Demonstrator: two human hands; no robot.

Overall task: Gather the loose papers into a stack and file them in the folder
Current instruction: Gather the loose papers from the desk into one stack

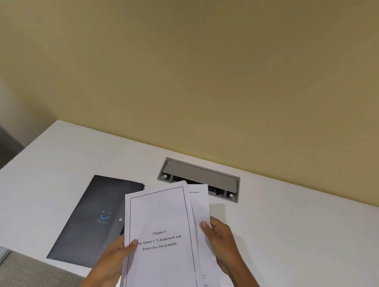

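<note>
Papers (163, 230) in both hands overlap folder (90, 221), socket box (199, 179).

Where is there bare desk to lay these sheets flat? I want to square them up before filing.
Roomiest: the white desk right of the right hand, below the cable hatch. Also bare: the strip left of the dark folder. Crowded: the middle, where the papers, held by the left hand too, overlap the folder's edge.

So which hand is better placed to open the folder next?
Probably the left hand. The folder lies shut on the desk just left of the papers, right beside it. The right hand grips the stack's far edge and could hold the stack alone.
</note>
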